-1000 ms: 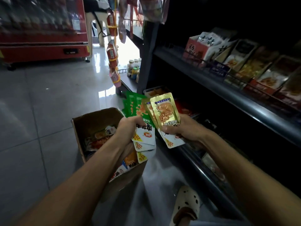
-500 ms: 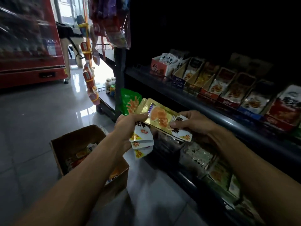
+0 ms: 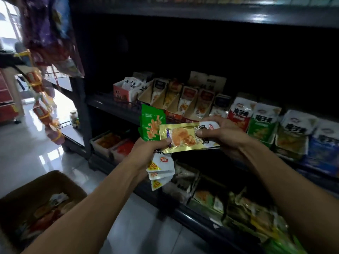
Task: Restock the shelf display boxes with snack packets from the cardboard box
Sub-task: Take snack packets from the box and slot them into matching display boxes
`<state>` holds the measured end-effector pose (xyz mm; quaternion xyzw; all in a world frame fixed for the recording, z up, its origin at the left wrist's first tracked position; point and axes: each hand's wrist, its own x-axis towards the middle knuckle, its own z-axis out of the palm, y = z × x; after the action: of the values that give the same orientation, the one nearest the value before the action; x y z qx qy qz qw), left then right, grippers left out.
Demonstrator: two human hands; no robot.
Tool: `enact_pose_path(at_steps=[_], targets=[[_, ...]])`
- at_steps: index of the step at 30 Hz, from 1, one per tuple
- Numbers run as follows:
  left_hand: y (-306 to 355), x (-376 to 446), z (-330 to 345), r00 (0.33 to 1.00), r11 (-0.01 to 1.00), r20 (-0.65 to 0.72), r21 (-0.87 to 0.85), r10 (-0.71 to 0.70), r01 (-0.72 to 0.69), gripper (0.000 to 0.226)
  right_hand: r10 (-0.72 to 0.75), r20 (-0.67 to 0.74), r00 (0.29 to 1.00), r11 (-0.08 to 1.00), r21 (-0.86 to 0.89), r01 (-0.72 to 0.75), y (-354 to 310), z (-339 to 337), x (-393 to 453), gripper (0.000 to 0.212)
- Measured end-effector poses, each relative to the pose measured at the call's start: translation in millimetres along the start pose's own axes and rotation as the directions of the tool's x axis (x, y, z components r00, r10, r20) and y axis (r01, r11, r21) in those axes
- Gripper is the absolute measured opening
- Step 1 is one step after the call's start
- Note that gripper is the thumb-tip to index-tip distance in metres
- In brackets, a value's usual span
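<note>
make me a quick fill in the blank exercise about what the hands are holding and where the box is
1. The right hand pinches a packet whose foil is ____ in colour.
2. Behind it, the left hand grips a bundle whose top packets are ____ in colour.
3. The cardboard box stands on the ____, at lower left.
4. The display boxes beyond the hands stand on a ____.

Missing words: gold; green; floor; shelf
</note>
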<state>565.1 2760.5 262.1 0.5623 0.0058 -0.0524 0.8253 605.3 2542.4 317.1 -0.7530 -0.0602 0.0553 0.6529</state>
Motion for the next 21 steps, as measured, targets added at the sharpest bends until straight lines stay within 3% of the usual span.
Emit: enact_pose_path(at_steps=[3,6,9,16,21], targets=[[-9,7,31,1.0,0.999,0.013,-0.041,0.02,-0.02,0.043,0.019,-0.076,0.997,0.999,0.052,-0.015,-1,-23,-13,0.023],[-17,14,61,1.0,0.993,-0.019,-0.113,0.02,-0.022,0.015,0.033,-0.076,0.997,0.999,-0.04,-0.036,-5,-53,-27,0.007],[-26,19,87,1.0,0.994,0.003,-0.108,-0.016,0.016,0.01,0.02,-0.073,0.997,0.994,-0.102,-0.027,-9,-86,-40,0.011],[-46,21,139,0.979,0.986,0.128,0.071,-0.16,0.152,0.026,-0.069,-0.247,0.967,0.935,-0.354,-0.024,-8,-147,-67,0.011],[-54,23,174,0.956,0.973,0.192,-0.028,-0.221,0.23,0.031,-0.168,-0.314,0.934,0.88,-0.474,-0.001,-19,-199,-82,0.018]])
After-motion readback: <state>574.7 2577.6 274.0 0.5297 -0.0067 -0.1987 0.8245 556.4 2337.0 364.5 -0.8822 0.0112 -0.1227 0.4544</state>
